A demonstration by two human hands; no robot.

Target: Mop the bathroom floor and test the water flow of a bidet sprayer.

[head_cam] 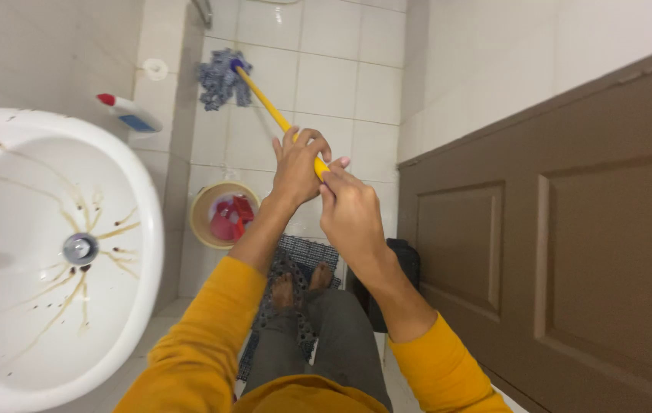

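- We grip the mop (pixel 265 101) with both hands stacked on its yellow handle, a hold that looks suited to steering the head from a standing height.
- Our left hand (pixel 298 167) sits further down the handle, toward the head, fingers curled over the top and clamped around it.
- Our right hand (pixel 351 212) sits just behind and touching the left one, closed on the near end of the handle, with the thumb pressed along the yellow tip.
- The long axis of the mop runs on a slant from our hands, at the middle of the view, up and to the left in the picture, away from us.
- The blue-grey string head (pixel 221 77) is the far end; it points toward the corner and rests on the white tiled floor (pixel 326 84), its strands spread flat against the tiles.
- The handle passes over the floor between the washbasin (pixel 138 229) on our left and the brown door (pixel 555 245) on our right, apart from both.
- A beige bucket (pixel 205 200) with red things inside stands on the floor just beside the basin, below the line of the handle and clear of it.
- A white bottle with a red cap (pixel 128 113) lies near the basin rim, well apart from the mop head.
- Our bare feet (pixel 301 284) stand on a dark patterned mat (pixel 303 251), behind the mopped patch, so we judge the reach is kept in front of us.
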